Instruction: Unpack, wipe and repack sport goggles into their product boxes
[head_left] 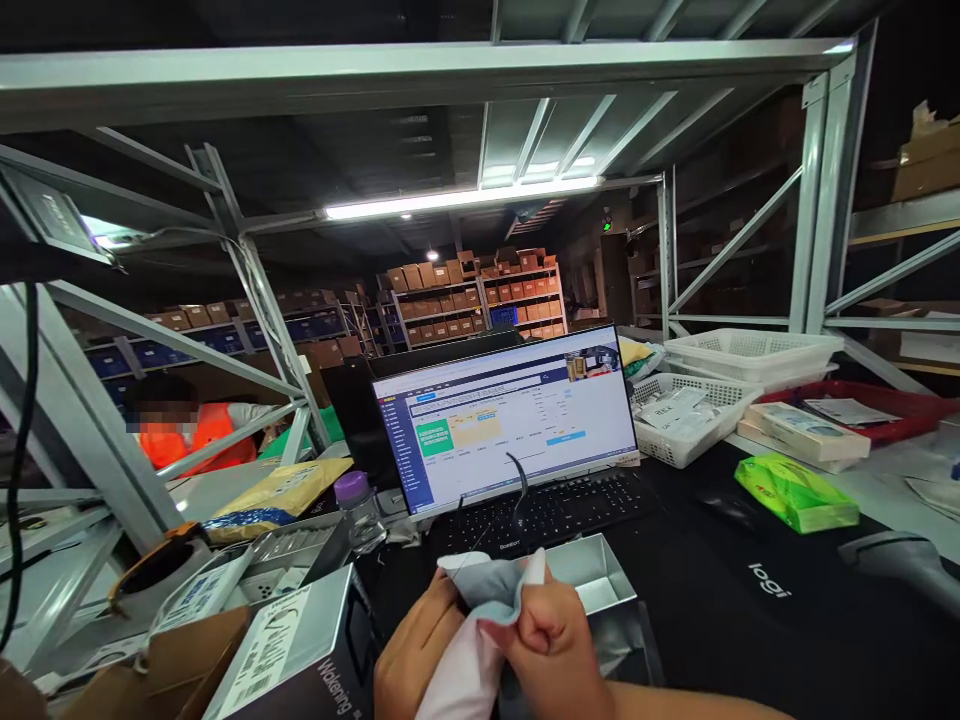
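Box [346,640] lettered "Wakening", with a barcode label [271,640]; left hand [414,648], fingers clamped on a pale pouch [466,668] held before the keyboard [577,503]; right hand [559,640], fingers clenched on it; open silver carton [600,575]; black mat [712,625] printed "logi".

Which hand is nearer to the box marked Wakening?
Left. The left hand is just to the right of the Wakening box; the right hand is farther to the right, on the other side of the pale bag.
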